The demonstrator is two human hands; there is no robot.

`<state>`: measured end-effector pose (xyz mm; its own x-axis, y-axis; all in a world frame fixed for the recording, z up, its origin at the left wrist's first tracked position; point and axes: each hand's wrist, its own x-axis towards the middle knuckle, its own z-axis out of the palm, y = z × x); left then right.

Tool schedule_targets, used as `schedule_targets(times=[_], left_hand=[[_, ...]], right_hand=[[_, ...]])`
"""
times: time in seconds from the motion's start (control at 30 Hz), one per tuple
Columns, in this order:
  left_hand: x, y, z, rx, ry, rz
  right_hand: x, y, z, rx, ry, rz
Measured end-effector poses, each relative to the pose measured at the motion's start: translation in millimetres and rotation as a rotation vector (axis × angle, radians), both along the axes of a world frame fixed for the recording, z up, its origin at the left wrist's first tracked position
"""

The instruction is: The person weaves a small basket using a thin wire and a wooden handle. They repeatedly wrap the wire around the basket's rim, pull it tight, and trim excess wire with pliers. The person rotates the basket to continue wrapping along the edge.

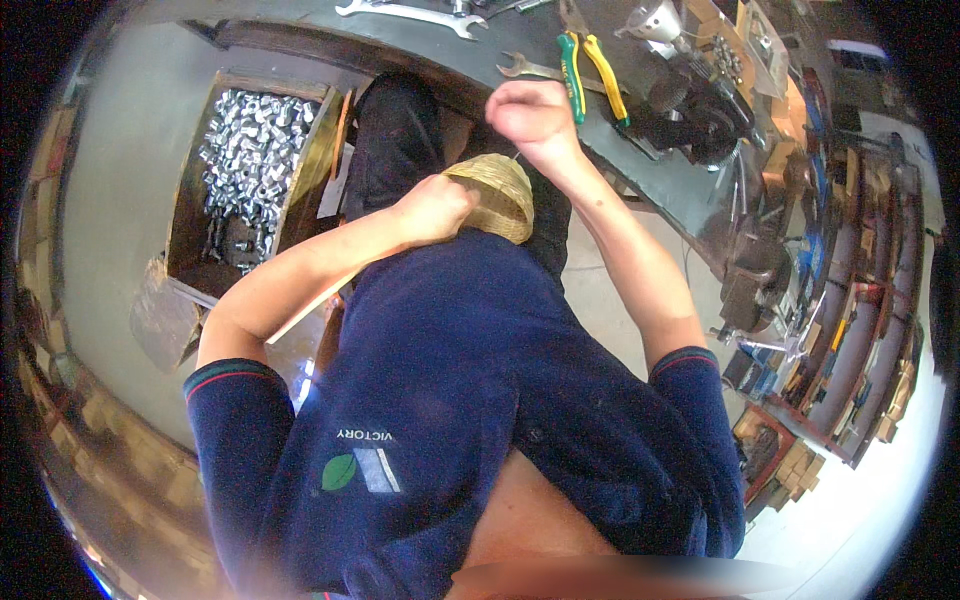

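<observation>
Over my lap, my left hand (438, 208) grips the rim of a small round bowl-shaped basket (512, 180) woven from yellowish straw-like strands. The basket tilts so that part of its inside shows. Above and to the right of it, my right hand (532, 118) is raised near the bench edge, fingers curled in closed. A short thin line shows between that hand and the basket, but what the fingers hold is too small to make out. Just beyond the right hand lie pliers (602, 75) with green and yellow handles, beside an open-ended wrench (532, 68).
At left stands a wooden box (312, 205) of many small shiny metal pieces. Another wrench (412, 14) lies on the dark workbench (690, 185) at the far side. A vise-like dark tool (755, 275) sits along its right part. Shelves (870, 300) with stacked parts line the right.
</observation>
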<state>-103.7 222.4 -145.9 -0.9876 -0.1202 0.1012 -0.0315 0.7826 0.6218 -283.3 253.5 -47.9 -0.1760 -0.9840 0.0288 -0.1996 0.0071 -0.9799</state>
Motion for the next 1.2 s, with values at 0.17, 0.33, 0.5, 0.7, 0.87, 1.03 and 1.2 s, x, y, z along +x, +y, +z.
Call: schedule_targets(times=[0.17, 0.33, 0.5, 0.7, 0.87, 1.03, 1.2], left_hand=[[-3.0, -5.2, 19.3, -0.057, -0.138, 0.029], [-4.7, -5.1, 21.8, -0.058, -0.153, 0.032], [-4.9, -9.7, 8.0, -0.064, -0.077, 0.075], [-7.0, -16.7, 9.1, -0.116, -0.149, 0.06], [-10.4, -29.3, 21.5, -0.103, -0.14, 0.089], [-6.8, -41.5, 40.3, 0.001, -0.025, 0.165], [-16.6, -47.2, 59.2, -0.133, 0.237, 0.228]], right_hand=[[-14.4, -4.1, 7.0, 0.054, -0.144, -0.045], [6.8, -15.9, 6.2, -0.047, 0.012, 0.005], [21.3, -31.1, 10.2, -0.099, -0.017, -0.035], [-20.8, -29.8, -5.9, 0.13, -0.31, -0.114], [-37.5, -6.4, -1.0, 0.145, -0.397, -0.188], [-38.3, 6.1, -1.6, 0.072, -0.399, -0.19], [-21.9, 7.7, 11.9, -0.014, -0.181, -0.129]])
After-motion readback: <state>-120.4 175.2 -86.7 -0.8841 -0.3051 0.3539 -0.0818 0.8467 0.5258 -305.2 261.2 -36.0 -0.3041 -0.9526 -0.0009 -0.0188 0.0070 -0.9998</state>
